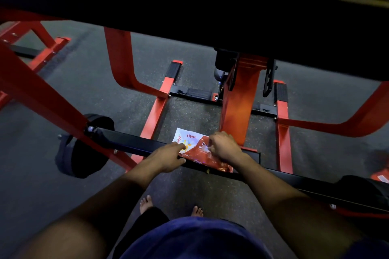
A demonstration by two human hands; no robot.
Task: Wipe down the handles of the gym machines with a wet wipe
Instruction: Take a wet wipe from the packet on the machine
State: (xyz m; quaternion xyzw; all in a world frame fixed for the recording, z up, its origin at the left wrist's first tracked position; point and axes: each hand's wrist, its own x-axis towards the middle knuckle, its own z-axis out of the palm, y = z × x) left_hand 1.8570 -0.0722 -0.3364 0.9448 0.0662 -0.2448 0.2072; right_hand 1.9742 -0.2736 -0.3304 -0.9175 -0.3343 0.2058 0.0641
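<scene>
Dark speckled rubber gym flooring (88, 90) runs under a red-framed weight machine (240, 99), whose black pad fills the view from ten to two o'clock. At eight o'clock a black weight plate (84, 153) hangs on the frame. From there a black crossbar (130, 143) slants down toward four o'clock, and the Pigeon wet-wipe pack (195, 147) lies balanced across it near the centre. The left hand (166, 159) steadies the pack's left edge, thumb and fingers loosely curled onto it and the bar. The right hand (224, 146), at the pack's one o'clock side, pinches at the whitish flap on top (whether a wipe is already caught in the fingers I cannot tell). I judge the pack light, soft and crinkly, its film slippery and apt to slide off the bar, so it wants holding flat while the flap is peeled. A wipe would be limp and damp; best pinched at a corner and drawn out slowly
</scene>
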